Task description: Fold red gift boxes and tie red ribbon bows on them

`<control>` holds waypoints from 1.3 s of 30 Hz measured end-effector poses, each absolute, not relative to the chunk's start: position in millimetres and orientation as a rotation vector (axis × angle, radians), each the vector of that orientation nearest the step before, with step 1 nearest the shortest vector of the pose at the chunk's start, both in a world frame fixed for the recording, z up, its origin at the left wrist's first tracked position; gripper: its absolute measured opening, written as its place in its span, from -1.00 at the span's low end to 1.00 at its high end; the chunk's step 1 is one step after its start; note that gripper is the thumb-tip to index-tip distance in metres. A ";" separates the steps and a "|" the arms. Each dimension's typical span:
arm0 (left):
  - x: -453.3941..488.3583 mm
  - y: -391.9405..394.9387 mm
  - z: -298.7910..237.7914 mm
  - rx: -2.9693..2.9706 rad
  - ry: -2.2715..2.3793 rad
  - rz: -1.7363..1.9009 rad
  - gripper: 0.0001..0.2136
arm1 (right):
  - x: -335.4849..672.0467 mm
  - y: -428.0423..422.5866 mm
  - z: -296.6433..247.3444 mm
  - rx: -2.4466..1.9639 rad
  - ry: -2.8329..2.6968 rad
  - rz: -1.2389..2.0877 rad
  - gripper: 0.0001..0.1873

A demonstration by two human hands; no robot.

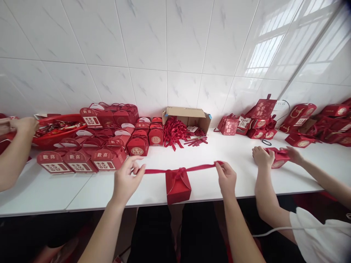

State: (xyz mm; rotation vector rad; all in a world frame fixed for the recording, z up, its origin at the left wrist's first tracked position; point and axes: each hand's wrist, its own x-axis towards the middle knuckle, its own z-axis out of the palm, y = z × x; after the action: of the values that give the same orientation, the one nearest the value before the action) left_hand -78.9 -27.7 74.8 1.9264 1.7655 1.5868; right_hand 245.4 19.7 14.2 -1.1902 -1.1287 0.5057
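Note:
A small red gift box (pixel 178 188) sits at the front edge of the white table, its top folded closed. A red ribbon (pixel 201 167) crosses its top and is stretched out nearly straight to both sides. My left hand (pixel 127 177) pinches the ribbon's left end between thumb and fingers. The right end is pinched in my right hand (pixel 226 177). Both hands are raised a little above the table, one on either side of the box. Whether the ribbon is knotted at the middle, I cannot tell.
Rows of red printed gift boxes (pixel 106 160) stand at left, near a red basin (pixel 59 126). Behind, a cardboard box (pixel 189 111) lies by a pile of red ribbons (pixel 175 131). A co-worker's hands (pixel 263 157) handle another box at right; another person's arm (pixel 16 153) reaches in at left.

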 end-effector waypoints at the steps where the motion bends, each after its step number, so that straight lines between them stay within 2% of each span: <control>1: -92.9 -32.0 61.2 1.884 1.842 1.549 -0.80 | 259.0 17.3 -1.1 -1.321 -1.087 0.478 -0.68; 5: -120.6 -41.7 14.4 1.815 1.994 1.172 -0.83 | 290.1 11.0 -43.0 -1.587 -1.149 0.504 -0.60; 8: -102.8 -39.7 1.8 1.832 1.941 1.177 -0.85 | 280.4 13.5 -44.1 -1.547 -1.227 0.448 -0.52; 10: -80.6 -36.7 4.5 1.754 1.864 1.301 -0.85 | 262.6 16.5 -33.6 -1.448 -1.269 0.439 -0.51; 13: -47.8 -33.6 15.6 1.533 1.612 1.339 -0.80 | 229.7 18.1 -13.6 -1.234 -1.416 0.688 -0.59; 17: -21.9 -31.2 25.2 1.464 1.468 1.242 -0.72 | 194.9 14.6 2.5 -1.086 -1.627 1.047 -0.63; 22: -18.2 -26.5 22.2 1.425 1.491 1.052 -0.67 | 185.1 12.9 7.7 -1.146 -1.682 1.286 -0.60; 28: -24.7 -23.8 21.4 1.441 1.516 0.843 -0.58 | 196.5 15.3 13.9 -1.129 -1.756 1.447 -0.47; 35: -26.8 -25.1 24.7 1.571 1.691 0.885 -0.45 | 211.7 19.4 9.4 -1.086 -1.620 1.488 -0.52; 39: -27.8 -23.3 20.7 1.618 1.738 0.864 -0.44 | 216.5 20.9 5.3 -1.081 -1.583 1.537 -0.53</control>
State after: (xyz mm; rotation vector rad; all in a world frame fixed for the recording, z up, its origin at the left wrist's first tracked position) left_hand -27.8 -23.3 20.7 1.6182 1.7384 0.8638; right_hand 216.5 20.9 5.3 -1.0815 -1.5829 1.5366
